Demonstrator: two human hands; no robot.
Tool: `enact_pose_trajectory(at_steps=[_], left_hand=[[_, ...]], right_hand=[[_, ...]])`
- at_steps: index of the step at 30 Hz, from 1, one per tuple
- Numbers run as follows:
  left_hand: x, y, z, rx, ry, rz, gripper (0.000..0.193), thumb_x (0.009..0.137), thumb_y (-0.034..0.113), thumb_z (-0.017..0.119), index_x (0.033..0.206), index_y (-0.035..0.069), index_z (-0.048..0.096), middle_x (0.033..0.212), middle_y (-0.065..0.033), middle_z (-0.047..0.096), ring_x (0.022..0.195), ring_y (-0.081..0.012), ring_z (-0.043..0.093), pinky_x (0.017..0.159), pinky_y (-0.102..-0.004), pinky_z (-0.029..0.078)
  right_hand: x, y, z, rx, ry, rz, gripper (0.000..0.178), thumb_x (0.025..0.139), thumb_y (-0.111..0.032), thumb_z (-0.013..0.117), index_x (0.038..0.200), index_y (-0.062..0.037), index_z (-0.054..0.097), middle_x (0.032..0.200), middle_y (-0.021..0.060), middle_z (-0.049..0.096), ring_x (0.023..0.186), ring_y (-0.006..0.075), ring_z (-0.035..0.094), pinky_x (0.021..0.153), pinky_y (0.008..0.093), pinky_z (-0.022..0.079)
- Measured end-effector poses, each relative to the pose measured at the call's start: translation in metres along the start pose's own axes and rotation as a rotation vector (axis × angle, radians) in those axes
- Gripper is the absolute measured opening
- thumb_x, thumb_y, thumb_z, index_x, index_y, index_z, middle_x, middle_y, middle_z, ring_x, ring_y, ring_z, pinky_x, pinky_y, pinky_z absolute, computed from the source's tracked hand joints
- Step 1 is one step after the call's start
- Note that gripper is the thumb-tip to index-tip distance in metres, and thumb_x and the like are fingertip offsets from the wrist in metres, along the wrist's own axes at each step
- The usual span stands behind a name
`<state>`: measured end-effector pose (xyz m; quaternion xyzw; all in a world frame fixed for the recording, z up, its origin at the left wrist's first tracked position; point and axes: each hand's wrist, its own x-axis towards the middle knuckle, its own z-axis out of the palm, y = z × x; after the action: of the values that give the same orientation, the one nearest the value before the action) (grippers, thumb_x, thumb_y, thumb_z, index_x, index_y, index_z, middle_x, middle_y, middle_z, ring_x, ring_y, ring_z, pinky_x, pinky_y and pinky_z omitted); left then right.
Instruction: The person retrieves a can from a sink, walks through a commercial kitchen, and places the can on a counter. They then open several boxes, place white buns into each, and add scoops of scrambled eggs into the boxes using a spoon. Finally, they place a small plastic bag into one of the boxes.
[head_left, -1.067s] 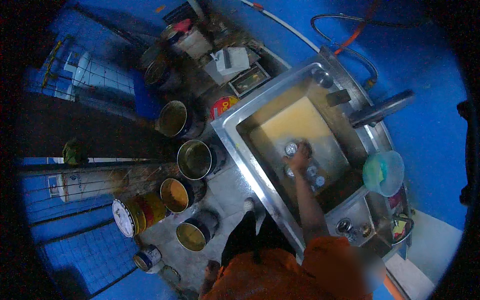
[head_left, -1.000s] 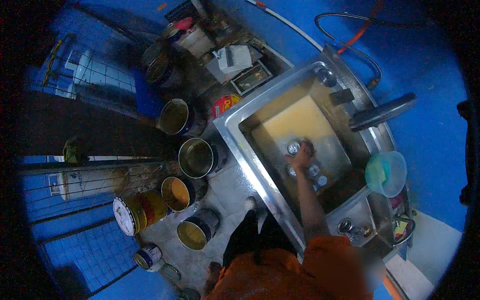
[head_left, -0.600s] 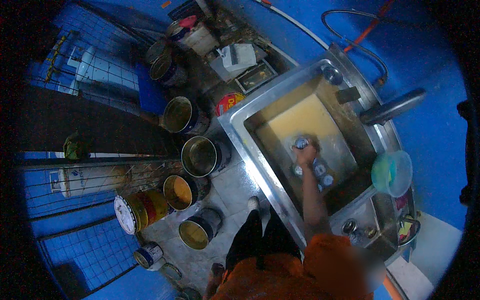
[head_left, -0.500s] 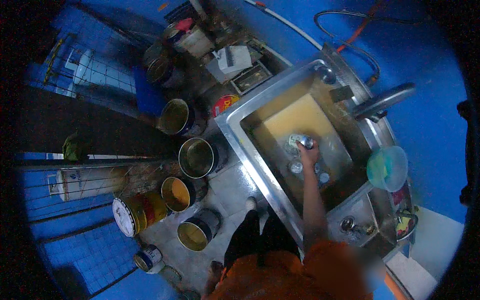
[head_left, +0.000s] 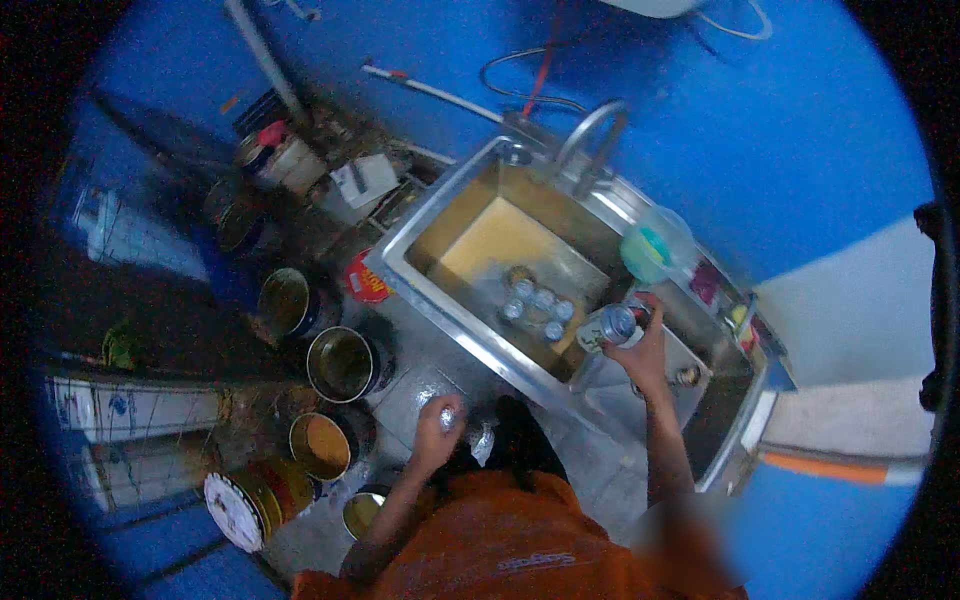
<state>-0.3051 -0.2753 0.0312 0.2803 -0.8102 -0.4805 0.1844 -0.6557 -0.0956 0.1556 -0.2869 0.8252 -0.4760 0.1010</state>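
In the head view, the right hand (head_left: 645, 352) is half closed around a small cylindrical container (head_left: 598, 329), thumb on one side and fingers curled over the other, its silvery end tilted toward the camera. It holds it right of the frame's centre, over the divide between the two basins. The left hand (head_left: 438, 432), at lower centre, is curled, with a bright silvery patch at its fingers (blur leaves me unsure whether that is something held or not).

Half a second ago the right hand was down in the larger basin; now it is up and further toward the smaller one. The left hand has risen from beside the hip, and the whole view has swung round.

A cluster of silvery-topped containers (head_left: 543, 300) stands in the larger basin of the steel sink (head_left: 482, 337), beside cloudy yellowish water. A translucent bowl (head_left: 677, 240) sits on the sink's far edge. Open buckets (head_left: 384, 362) line the grey floor (head_left: 408, 392) at lower left; a blue wall (head_left: 800, 180) fills the upper right.
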Motion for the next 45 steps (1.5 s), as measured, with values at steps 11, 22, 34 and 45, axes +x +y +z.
enact_pose_trajectory(at_steps=[11,22,34,45], left_hand=[[0.017,0.237,0.138,-0.003,-0.466,0.652,0.076,0.064,0.041,0.087,0.122,0.003,0.056,0.118,-0.0176,0.06,0.115,-0.039,0.055,0.101,-0.0495,0.037],[-0.05,0.271,0.316,0.017,-0.494,0.546,0.061,0.068,0.033,0.09,0.111,-0.001,0.062,0.105,-0.018,0.067,0.096,-0.0319,0.064,0.088,-0.044,0.049],[-0.256,0.439,0.555,-0.116,-0.499,0.819,0.051,0.072,0.027,0.087,0.109,0.002,0.062,0.097,-0.009,0.066,0.09,-0.0246,0.064,0.083,-0.0446,0.048],[-0.249,0.574,0.812,-0.135,-0.493,1.227,0.092,0.074,0.037,0.085,0.146,-0.004,0.042,0.115,-0.0125,0.062,0.107,-0.0272,0.059,0.102,-0.0506,0.038]], right_hand=[[-0.227,-0.05,-0.082,0.276,0.386,0.131,0.104,0.063,-0.007,0.091,0.147,-0.0125,0.03,0.115,0.0105,0.062,0.109,0.0231,0.06,0.104,0.0408,0.044],[-0.594,0.096,-0.287,0.237,1.141,0.443,0.079,0.082,-0.01,0.079,0.148,-0.0094,0.036,0.135,0.0128,0.05,0.12,0.0264,0.055,0.104,0.0436,0.045],[-0.655,0.236,-0.426,0.404,0.493,0.498,0.089,0.082,-0.022,0.083,0.152,-0.0081,0.028,0.146,0.0133,0.044,0.132,0.0262,0.047,0.109,0.0418,0.039],[-0.477,0.35,-0.645,0.502,0.877,0.005,0.07,0.072,-0.024,0.09,0.125,-0.0063,0.047,0.133,0.0102,0.057,0.128,0.0244,0.052,0.109,0.0422,0.043]])
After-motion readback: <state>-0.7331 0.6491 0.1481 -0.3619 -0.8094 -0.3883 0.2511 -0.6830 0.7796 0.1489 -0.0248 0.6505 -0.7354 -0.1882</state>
